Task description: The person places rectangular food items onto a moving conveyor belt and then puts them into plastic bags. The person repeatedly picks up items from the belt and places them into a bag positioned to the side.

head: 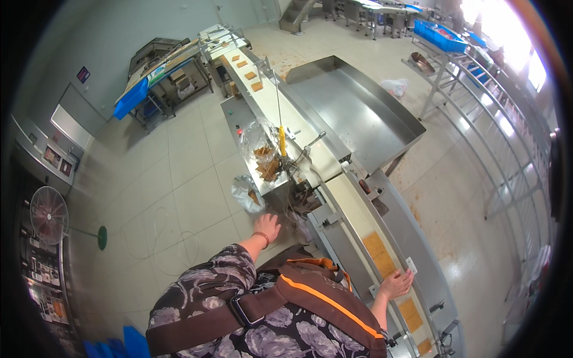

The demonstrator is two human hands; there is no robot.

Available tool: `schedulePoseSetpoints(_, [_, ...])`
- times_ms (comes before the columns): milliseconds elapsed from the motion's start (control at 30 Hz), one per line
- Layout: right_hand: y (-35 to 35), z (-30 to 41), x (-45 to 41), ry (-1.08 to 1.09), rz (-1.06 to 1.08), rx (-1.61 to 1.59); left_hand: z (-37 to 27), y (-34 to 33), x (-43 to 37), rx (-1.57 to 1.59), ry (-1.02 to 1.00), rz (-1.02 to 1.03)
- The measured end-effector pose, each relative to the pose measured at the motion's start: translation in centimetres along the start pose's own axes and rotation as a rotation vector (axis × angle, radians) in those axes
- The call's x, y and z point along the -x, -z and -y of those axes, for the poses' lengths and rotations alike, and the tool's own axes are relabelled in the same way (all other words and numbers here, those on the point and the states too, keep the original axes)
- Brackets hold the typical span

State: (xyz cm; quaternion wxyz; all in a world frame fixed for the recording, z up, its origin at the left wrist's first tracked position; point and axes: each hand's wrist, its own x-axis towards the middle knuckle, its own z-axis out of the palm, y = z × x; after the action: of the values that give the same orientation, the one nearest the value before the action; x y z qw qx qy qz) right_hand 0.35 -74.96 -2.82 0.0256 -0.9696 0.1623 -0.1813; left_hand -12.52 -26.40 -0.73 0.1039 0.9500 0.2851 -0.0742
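Note:
My right hand [396, 285] lies across the narrow conveyor lane [353, 206], palm down, with its fingers stretched toward the far guide rail. Just beyond it, flat golden-brown rectangular pieces [378, 253], seemingly food sheets, lie on the belt, and the nearest edge meets or sits under my fingers. Another flat brown piece [409, 314] rests on the belt on the near side of that hand. My left hand [267, 227] hangs beside the machine with bent fingers and nothing visible in it. Close to it is a clear plastic bag [247, 193] with some brown pieces inside.
A clear bag and a heap of broken brown pieces [268, 169] sit on the machine's side ledge, near a yellow-handled tool [282, 141]. Beyond, a white belt [291, 114] carries several brown squares. A steel tray table [353, 107] and a metal rack [483, 98] stand right; a fan [49, 216] left.

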Motion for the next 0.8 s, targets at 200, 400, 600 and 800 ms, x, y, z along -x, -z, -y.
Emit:
schedulePoseSetpoints(200, [0.7,0.5,-0.2,-0.006,0.008,-0.013,-3.6,-0.2,-2.3,0.098,-0.064,0.005])
schedulePoseSetpoints(400, [-0.3,-0.1,-0.1,0.012,-0.008,0.006,-7.9,0.3,-3.7,0.175,-0.218,0.013])
schedulePoseSetpoints(600, [0.7,0.6,-0.2,-0.012,-0.001,-0.024,-7.5,-0.3,-4.1,0.117,-0.215,0.085])
schedulePoseSetpoints(800, [0.7,0.5,-0.3,0.007,-0.025,-0.050,-5.3,-0.8,-4.2,0.077,-0.125,0.114])
